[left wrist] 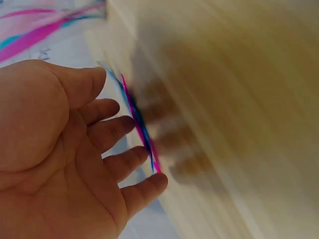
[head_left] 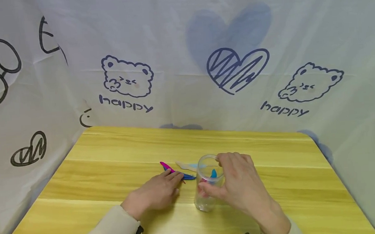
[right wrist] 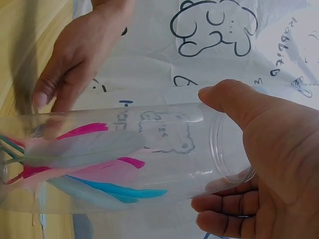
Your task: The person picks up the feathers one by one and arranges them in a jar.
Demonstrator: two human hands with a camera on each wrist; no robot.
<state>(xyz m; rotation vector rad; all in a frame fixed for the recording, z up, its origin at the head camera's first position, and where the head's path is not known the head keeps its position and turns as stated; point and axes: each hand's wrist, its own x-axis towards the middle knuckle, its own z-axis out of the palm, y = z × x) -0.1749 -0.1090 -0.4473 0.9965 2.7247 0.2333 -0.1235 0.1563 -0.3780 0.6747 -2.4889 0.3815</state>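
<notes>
In the head view my right hand [head_left: 242, 180] grips the upper part of a clear plastic jar [head_left: 204, 205], thumb on the near side. The jar stands upright on the table. Pink, pale and bright blue feathers [right wrist: 94, 149] show inside it in the right wrist view. My left hand [head_left: 158, 191] is to the left of the jar, its fingertips over a magenta feather [head_left: 166, 166] and a dark blue feather [head_left: 189, 177] lying on the table. Its fingers are extended and slightly bent in the left wrist view. Whether they press on the feathers, I cannot tell.
A pale feather [head_left: 184, 166] with a light blue one [head_left: 195, 165] lies just behind the jar. The yellow wood-grain table [head_left: 111, 147] ends at a white printed cloth [head_left: 179, 95] behind and at the sides.
</notes>
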